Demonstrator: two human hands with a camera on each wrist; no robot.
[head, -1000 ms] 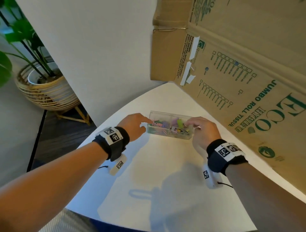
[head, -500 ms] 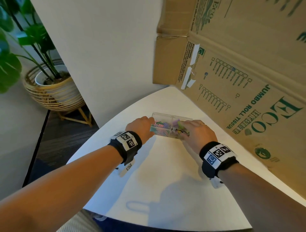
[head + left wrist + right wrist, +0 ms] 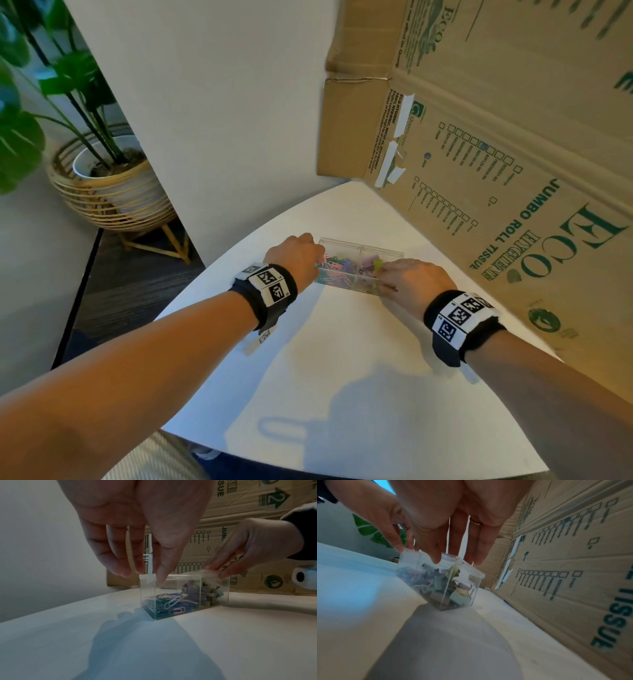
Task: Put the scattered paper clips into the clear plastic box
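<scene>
A clear plastic box (image 3: 360, 249) (image 3: 148, 595) (image 3: 476, 586) with two compartments stands on the white table (image 3: 342, 377). Coloured paper clips (image 3: 333, 270) (image 3: 173, 602) fill its left compartment and binder clips (image 3: 372, 265) (image 3: 453, 596) its right. My left hand (image 3: 310, 257) (image 3: 147, 575) pinches the top of the left end between thumb and fingers. My right hand (image 3: 394, 278) (image 3: 455, 561) pinches the top of the right end the same way. A clear lid seems to lie on top, blurred near the right hand. No loose clips show on the table.
A tall cardboard box (image 3: 513, 171) walls off the table's right side, close to the plastic box. A white panel (image 3: 205, 120) stands behind on the left. A potted plant (image 3: 113, 185) sits on the floor beyond the table's left edge.
Both hands have closed in from the box's ends onto its top. The right hand has shifted left over the right compartment. The box stays where it was.
</scene>
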